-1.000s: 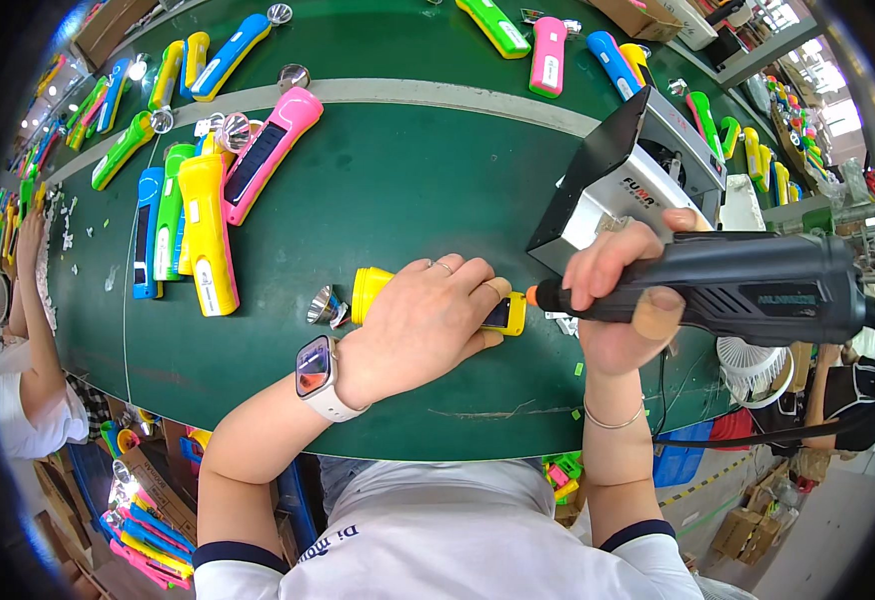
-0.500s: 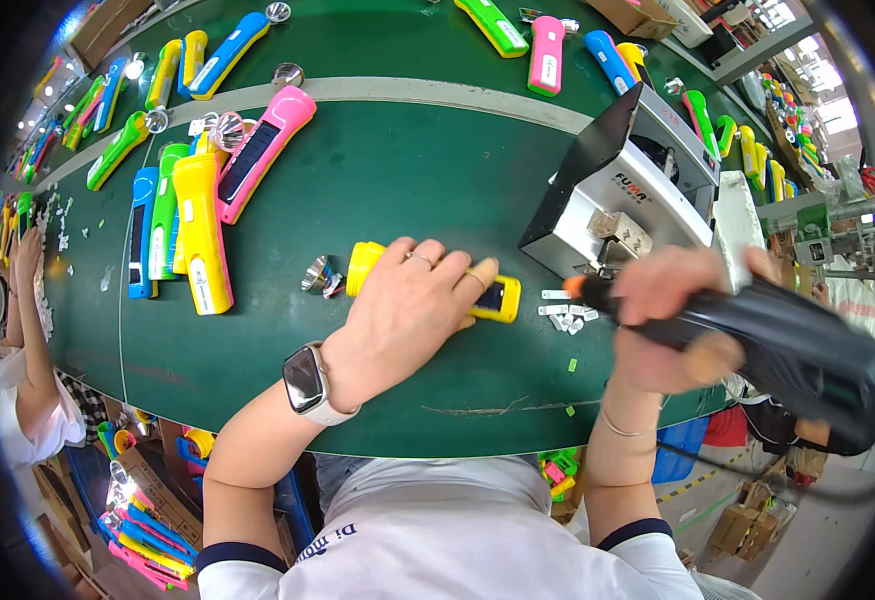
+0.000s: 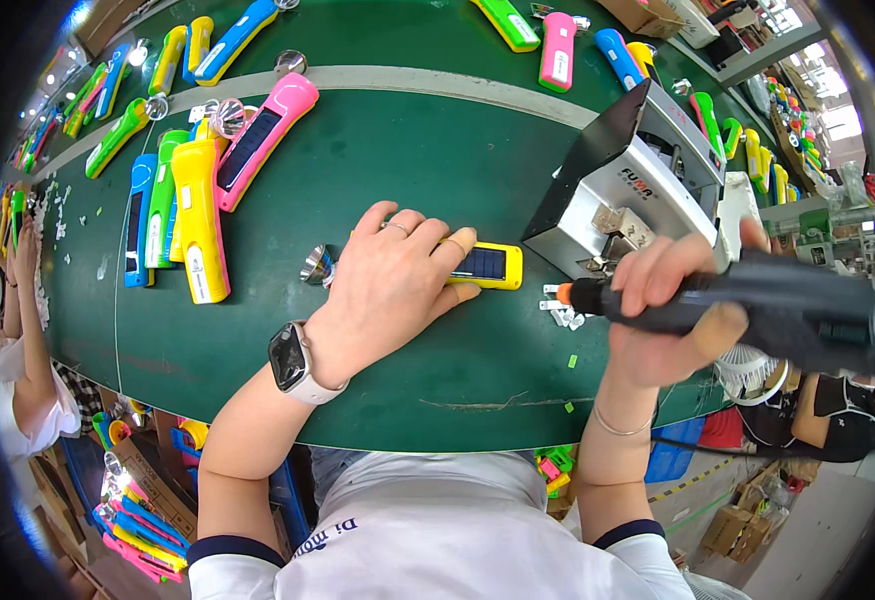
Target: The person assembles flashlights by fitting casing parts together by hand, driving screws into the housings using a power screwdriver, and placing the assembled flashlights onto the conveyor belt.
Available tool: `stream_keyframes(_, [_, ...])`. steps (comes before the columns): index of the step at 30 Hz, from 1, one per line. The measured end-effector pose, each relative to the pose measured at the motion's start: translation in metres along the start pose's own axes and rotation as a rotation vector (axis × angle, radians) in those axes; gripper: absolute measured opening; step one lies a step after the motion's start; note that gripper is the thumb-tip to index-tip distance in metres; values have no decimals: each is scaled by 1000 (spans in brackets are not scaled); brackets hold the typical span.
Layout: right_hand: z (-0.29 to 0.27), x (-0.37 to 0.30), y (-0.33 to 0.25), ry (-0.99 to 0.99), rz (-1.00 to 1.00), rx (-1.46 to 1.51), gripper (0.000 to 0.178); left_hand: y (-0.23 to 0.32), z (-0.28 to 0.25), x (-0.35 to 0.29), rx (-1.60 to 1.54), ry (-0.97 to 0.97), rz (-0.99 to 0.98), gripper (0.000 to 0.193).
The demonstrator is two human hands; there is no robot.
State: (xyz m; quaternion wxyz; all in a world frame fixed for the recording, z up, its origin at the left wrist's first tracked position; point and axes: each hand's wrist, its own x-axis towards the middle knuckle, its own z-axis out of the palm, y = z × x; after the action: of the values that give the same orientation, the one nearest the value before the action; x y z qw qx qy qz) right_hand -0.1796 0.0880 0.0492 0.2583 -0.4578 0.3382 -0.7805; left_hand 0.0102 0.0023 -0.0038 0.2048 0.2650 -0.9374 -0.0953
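Note:
My left hand [image 3: 388, 262] is closed over a yellow flashlight [image 3: 510, 267] that lies on the green table, its dark solar panel showing beyond my fingertips. The flashlight's other end is hidden under the hand. Close by my wrist lies a shiny reflector cup [image 3: 317, 264]. My right hand [image 3: 663, 310] is wrapped round a black electric screwdriver [image 3: 788, 312], held nearly level with its orange tip pointing left. The tip is just above several small white pieces [image 3: 566, 318] on the table, apart from the flashlight.
Beyond the screwdriver stands a silver-and-black machine [image 3: 623, 190]. To the left lie several flashlights, a yellow one [image 3: 199, 220] among them. A pale strip [image 3: 408, 78] crosses the green table [image 3: 438, 350], with more flashlights past it. Another person's arm [image 3: 28, 290] shows at the far left.
The yellow flashlight has turned, so its solar panel now faces up more fully. My left hand has moved slightly left and away from me. The screwdriver's rear end has risen to nearly level.

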Motion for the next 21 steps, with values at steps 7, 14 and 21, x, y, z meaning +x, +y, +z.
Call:
stream_keyframes(7, [9,-7,8,-35,32,115,75,9,0,3,-26,152,28,44])
stream_keyframes(14, [9,-6,-8,-61,-162,-15,73,19,21,14,-289,145,140,24])
stream_keyframes(21, [-7,36,-14,50,-336,-346,49,37,9,147,-283,476,303,10])
